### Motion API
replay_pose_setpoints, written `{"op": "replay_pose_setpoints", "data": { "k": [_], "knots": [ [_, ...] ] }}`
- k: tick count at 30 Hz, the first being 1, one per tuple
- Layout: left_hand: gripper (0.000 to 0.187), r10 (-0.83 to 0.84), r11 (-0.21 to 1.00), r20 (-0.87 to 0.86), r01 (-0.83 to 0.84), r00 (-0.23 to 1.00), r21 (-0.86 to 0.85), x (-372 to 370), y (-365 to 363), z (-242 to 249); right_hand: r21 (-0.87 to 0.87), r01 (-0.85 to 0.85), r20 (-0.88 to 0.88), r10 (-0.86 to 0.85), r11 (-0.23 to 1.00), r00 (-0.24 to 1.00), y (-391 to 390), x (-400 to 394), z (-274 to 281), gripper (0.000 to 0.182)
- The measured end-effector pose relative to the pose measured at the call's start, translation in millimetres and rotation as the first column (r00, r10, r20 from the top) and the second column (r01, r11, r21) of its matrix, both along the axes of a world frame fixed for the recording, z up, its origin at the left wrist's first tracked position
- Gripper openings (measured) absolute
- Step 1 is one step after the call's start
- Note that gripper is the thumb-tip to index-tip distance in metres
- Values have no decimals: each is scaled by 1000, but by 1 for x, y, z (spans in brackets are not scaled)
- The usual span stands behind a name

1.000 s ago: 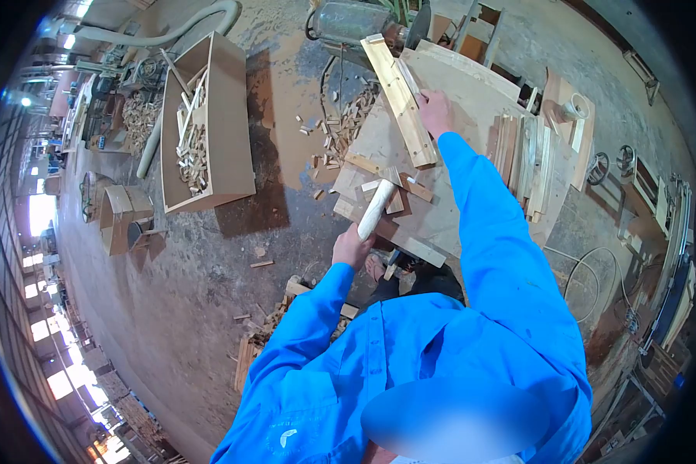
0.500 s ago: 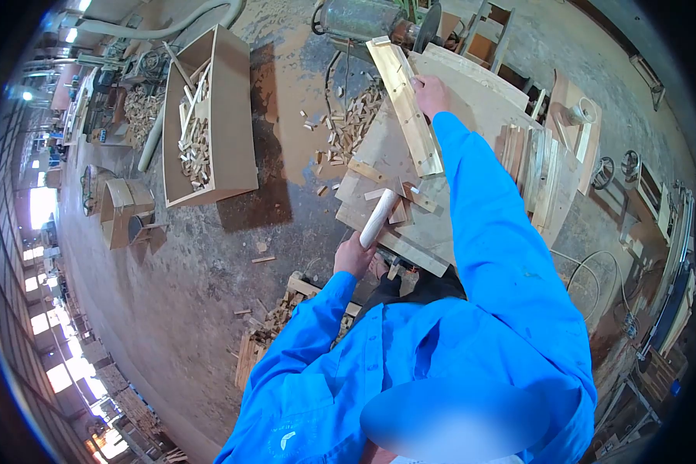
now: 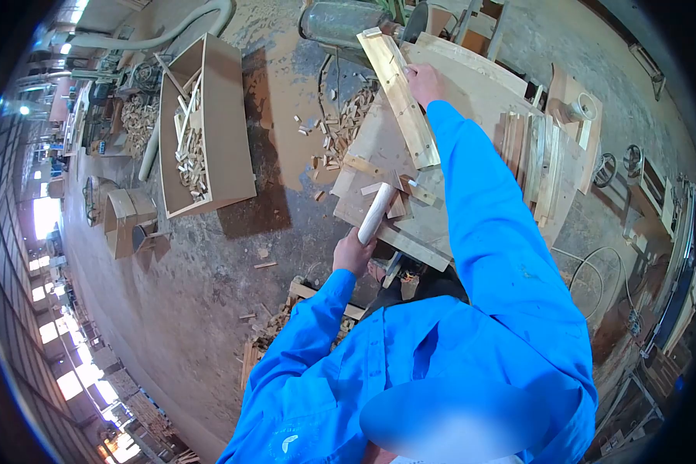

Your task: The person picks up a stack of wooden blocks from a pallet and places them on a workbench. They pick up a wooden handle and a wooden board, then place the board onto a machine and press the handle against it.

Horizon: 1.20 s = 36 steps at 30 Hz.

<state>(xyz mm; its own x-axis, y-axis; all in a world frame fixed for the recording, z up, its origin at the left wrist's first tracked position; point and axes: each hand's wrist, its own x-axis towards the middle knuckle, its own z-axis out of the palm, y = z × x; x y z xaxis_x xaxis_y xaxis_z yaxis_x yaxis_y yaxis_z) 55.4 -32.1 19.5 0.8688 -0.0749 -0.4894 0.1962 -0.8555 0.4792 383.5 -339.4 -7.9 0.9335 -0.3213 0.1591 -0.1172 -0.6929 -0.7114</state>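
My left hand [image 3: 353,254] is closed around the pale, thick wooden handle of a hammer [image 3: 375,214]. The hammer's dark head lies over the near part of the worktable [image 3: 363,174], close to some small wood pieces [image 3: 395,203]. On the far part of the table lies a long pale wooden plank [image 3: 400,100] with several dark spots along it. My right hand [image 3: 425,83] is at the plank's right edge with its fingers curled in on it; the fingertips are small and partly hidden.
A stack of wood strips [image 3: 541,158] lies on the table's right side. To the left stands a long open box [image 3: 223,124] with wood offcuts. More offcuts [image 3: 348,124] are scattered on the floor beyond the table. A machine [image 3: 340,22] stands at the back.
The view has shifted slightly. Both hands keep nearly the same places, the left on the hammer and the right at the plank's edge.
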Motion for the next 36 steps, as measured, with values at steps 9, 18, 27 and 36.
{"op": "replay_pose_setpoints", "data": {
  "k": [9,18,27,36],
  "knots": [
    [41,7,1000,12,-7,1000,14,34,-31,6,27,16,-36,-15,1000,999,-29,38,-2,26],
    [44,-12,1000,54,12,998,5,38,-38,4,-63,123,-26,-125,990,992,-60,32,-2,28],
    [42,4,1000,34,-3,999,-19,21,-23,6,8,74,53,-75,997,996,-35,-21,17,32],
    [39,0,1000,30,1,1000,-29,-13,9,6,-48,53,-8,-53,997,999,5,-52,7,29]
  ]
}}
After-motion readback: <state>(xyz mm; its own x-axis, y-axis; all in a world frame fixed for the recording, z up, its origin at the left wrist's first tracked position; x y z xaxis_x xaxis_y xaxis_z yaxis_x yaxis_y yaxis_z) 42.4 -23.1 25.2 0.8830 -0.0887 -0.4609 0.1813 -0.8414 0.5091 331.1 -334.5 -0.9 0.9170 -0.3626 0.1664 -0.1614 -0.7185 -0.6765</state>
